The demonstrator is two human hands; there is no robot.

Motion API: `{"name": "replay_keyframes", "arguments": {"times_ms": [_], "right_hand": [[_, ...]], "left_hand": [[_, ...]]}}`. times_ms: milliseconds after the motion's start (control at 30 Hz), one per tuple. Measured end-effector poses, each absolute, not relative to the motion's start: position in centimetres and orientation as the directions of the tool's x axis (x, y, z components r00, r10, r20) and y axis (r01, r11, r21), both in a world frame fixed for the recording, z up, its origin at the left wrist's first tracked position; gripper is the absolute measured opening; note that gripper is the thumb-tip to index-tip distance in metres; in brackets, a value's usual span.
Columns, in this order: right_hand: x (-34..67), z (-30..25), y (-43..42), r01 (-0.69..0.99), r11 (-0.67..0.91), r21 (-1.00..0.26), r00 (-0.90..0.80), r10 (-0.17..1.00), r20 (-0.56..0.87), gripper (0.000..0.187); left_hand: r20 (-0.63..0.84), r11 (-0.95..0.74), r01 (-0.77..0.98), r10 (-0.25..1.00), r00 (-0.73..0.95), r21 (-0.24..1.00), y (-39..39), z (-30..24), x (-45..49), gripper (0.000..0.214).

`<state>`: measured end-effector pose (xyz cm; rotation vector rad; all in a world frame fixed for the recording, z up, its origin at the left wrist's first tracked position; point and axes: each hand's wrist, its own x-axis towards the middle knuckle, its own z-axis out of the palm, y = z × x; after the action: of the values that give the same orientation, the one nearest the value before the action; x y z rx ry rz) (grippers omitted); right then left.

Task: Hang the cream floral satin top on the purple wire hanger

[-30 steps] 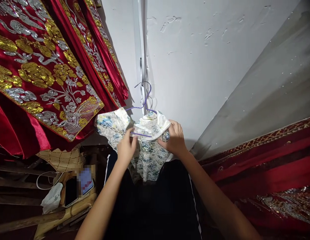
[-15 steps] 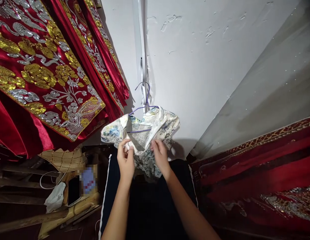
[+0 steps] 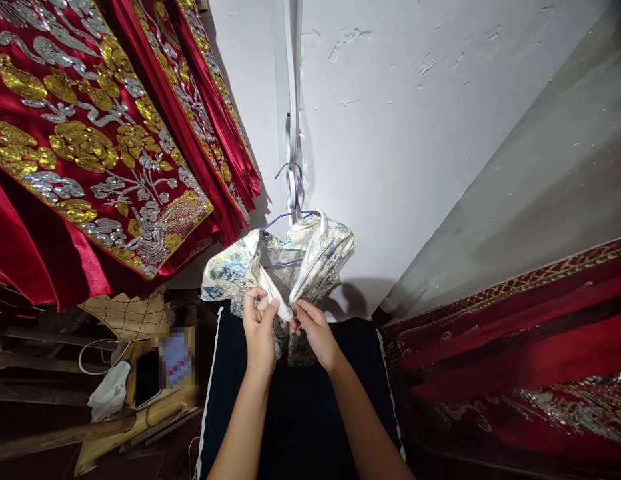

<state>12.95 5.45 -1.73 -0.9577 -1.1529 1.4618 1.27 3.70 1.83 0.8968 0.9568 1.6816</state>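
A pale floral garment [image 3: 231, 268] with blue and yellow print hangs on a purple wire hanger [image 3: 277, 220]. Its neckline gapes around the hanger's lower bar. With fingers and thumb my left hand [image 3: 260, 325] pinches the white front edge on the left side. Opposite it, my right hand [image 3: 313, 328] pinches the other front edge, and the two edges come close together between my fingertips. My fingers hide any fastening there. The lower part of the garment hangs behind my hands over dark cloth.
Red cloths with gold and silver sequins [image 3: 85, 147] hang at upper left. A white strap [image 3: 290, 80] runs down the white wall [image 3: 380, 173]. At lower left, a phone [image 3: 147, 379] and a crumpled white bag [image 3: 110, 393] lie on a wooden seat. Red fabric [image 3: 515, 360] fills the lower right.
My hands have moved closer together, drawing the garment's two front edges toward each other. My right hand, slightly blurred before, now pinches its edge lower down.
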Motion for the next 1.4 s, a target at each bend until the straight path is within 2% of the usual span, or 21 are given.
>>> {"name": "replay_keyframes", "arguments": {"times_ms": [100, 167, 233, 333, 467, 600, 700, 800, 933, 1000, 1067, 1167, 1200, 1333, 1400], "right_hand": [[12.6, -1.7, 5.2, -0.255, -0.016, -0.967, -0.082, 0.997, 0.005, 0.043], [12.6, -1.7, 5.2, -0.254, -0.010, -0.967, -0.042, 0.999, 0.001, 0.044], [12.7, -1.7, 5.1, -0.218, -0.021, -0.976, -0.080, 0.997, -0.004, 0.043], [12.9, -1.6, 4.8, -0.127, -0.052, -0.991, -0.190, 0.981, -0.027, 0.034], [13.4, -0.7, 4.7, -0.078, -0.093, -0.993, -0.254, 0.965, -0.070, 0.021], [14.4, 2.7, 6.8, -0.143, -0.073, -0.987, -0.132, 0.990, -0.054, 0.021], [15.0, 7.4, 9.6, -0.195, 0.028, -0.980, -0.041, 0.999, 0.036, 0.019], [14.9, 11.6, 11.9, -0.252, 0.110, -0.961, 0.037, 0.994, 0.104, 0.016], [13.8, 12.7, 11.7, -0.242, 0.209, -0.947, -0.013, 0.976, 0.219, 0.016], [13.5, 11.9, 10.6, -0.245, 0.223, -0.944, -0.011, 0.973, 0.232, 0.017], [13.6, 11.5, 9.4, -0.198, 0.213, -0.957, 0.004, 0.976, 0.217, 0.017], [14.1, 12.3, 8.1, -0.086, 0.235, -0.968, -0.003, 0.972, 0.236, 0.017], [14.3, 12.8, 7.9, -0.062, 0.249, -0.966, -0.004, 0.968, 0.250, 0.017], [14.5, 13.1, 8.2, -0.028, 0.285, -0.958, 0.019, 0.958, 0.285, 0.017], [14.0, 11.9, 8.8, -0.010, 0.309, -0.951, 0.057, 0.950, 0.308, 0.020]], "left_hand": [[0.202, -0.291, -0.339, 0.940, -0.275, 0.895, 3.9, 0.1, 1.1, 0.032], [0.221, -0.276, -0.261, 0.950, -0.221, 0.925, 4.0, -1.8, 1.2, 0.034], [0.205, -0.223, -0.146, 0.970, -0.129, 0.964, 4.0, -3.6, 1.4, 0.033], [0.214, -0.213, 0.019, 0.972, -0.094, 0.977, 3.7, -5.0, 1.9, 0.014], [0.271, -0.257, 0.144, 0.959, -0.088, 0.956, 3.4, -4.4, 1.9, 0.017], [0.273, -0.268, 0.273, 0.962, 0.018, 0.924, 3.6, -3.8, 1.5, 0.019], [0.280, -0.289, 0.356, 0.957, 0.079, 0.889, 3.9, -4.3, 1.0, 0.019], [0.264, -0.311, 0.408, 0.950, 0.169, 0.858, 4.9, -4.6, 0.0, 0.018], [0.256, -0.339, 0.454, 0.938, 0.235, 0.824, 6.8, -2.8, -1.2, 0.014], [0.332, -0.391, 0.399, 0.919, 0.211, 0.830, 7.5, -0.5, -1.3, 0.008], [0.469, -0.476, 0.304, 0.877, 0.100, 0.825, 8.0, 2.6, -1.0, 0.022], [0.680, -0.639, 0.314, 0.733, -0.029, 0.702, 8.6, 7.7, -0.5, 0.035], [0.715, -0.668, 0.353, 0.699, -0.002, 0.655, 8.9, 9.3, -0.5, 0.035], [0.763, -0.743, 0.501, 0.607, 0.223, 0.444, 9.8, 12.9, -0.9, 0.016], [0.804, -0.760, 0.539, 0.548, 0.232, 0.362, 9.9, 13.0, -1.1, 0.013]]}}
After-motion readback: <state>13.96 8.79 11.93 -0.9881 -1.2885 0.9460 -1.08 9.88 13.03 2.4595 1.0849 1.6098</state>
